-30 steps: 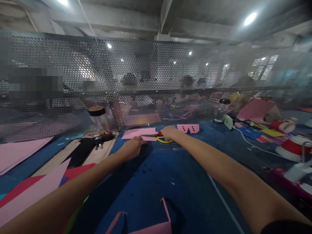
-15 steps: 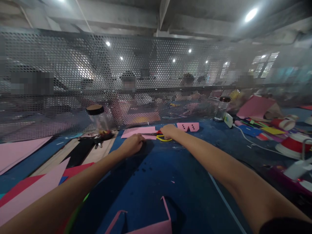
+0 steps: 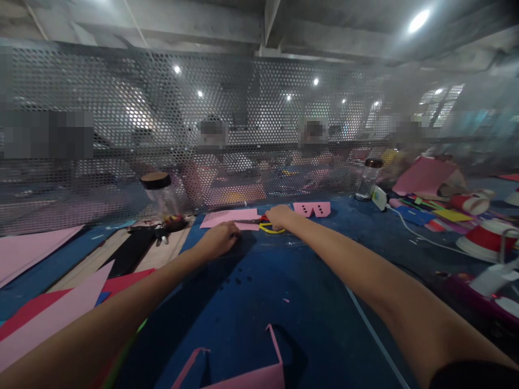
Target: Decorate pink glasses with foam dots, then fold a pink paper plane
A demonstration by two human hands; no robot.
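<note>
Red-and-yellow-handled metal scissors reach across the flat pink paper sheet on the blue table, my right hand clamped on their handles, my left hand near the tips, grip unclear, barely shifted since a second ago, so the work seems steady

There are two hands — one left hand, one right hand — plus one pair of scissors, one flat pink strip and one pink cutout with dark squares. Two lidded jars, one folded pink paper frame, one yellow card, one white cable and one perforated screen can also be counted.
</note>
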